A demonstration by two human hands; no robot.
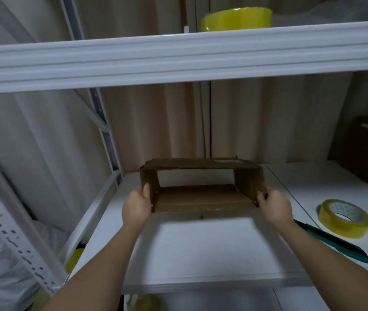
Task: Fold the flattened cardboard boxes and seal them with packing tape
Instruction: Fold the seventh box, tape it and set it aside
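A brown cardboard box [201, 198] stands opened into a rectangular tube on the white shelf [201, 243], its open end facing me. My left hand [136, 206] grips its near left edge, thumb on the side wall. My right hand [273, 206] grips the near right edge the same way. A roll of yellowish packing tape [344, 218] lies flat on the shelf to the right, apart from the box.
A green-handled cutter [331, 241] lies beside the tape roll. A dark box [366, 153] stands at the back right. A second, larger tape roll [236, 19] sits on the upper shelf [178, 57]. Perforated shelf uprights [10, 232] rise on the left.
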